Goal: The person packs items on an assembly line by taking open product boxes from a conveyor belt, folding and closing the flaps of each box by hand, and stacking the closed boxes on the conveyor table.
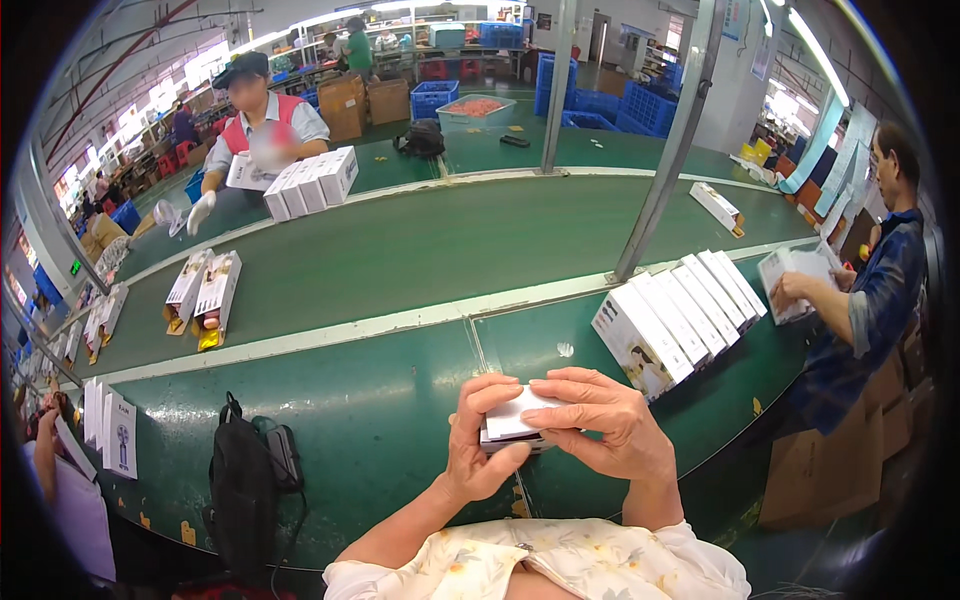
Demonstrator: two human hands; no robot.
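Note:
Between my two hands, above the near edge of the green bench, is a small white box (513, 415) with its top facing up. My left hand (477, 440) wraps the box's left side, thumb low on its front. Across the top and right side lies my right hand (605, 420), its fingers closed over the lid. A dark gap shows under the lid's near edge; the contents are hidden. Just beyond my right hand stands a row of white printed boxes (640, 340).
A black bag (243, 480) and a dark case (284, 457) lie left. Boxes with open flaps (215, 290) rest on the green conveyor (420, 265). A metal post (672, 140) rises ahead. Co-workers handle boxes across the belt (265, 130) and at right (860, 290).

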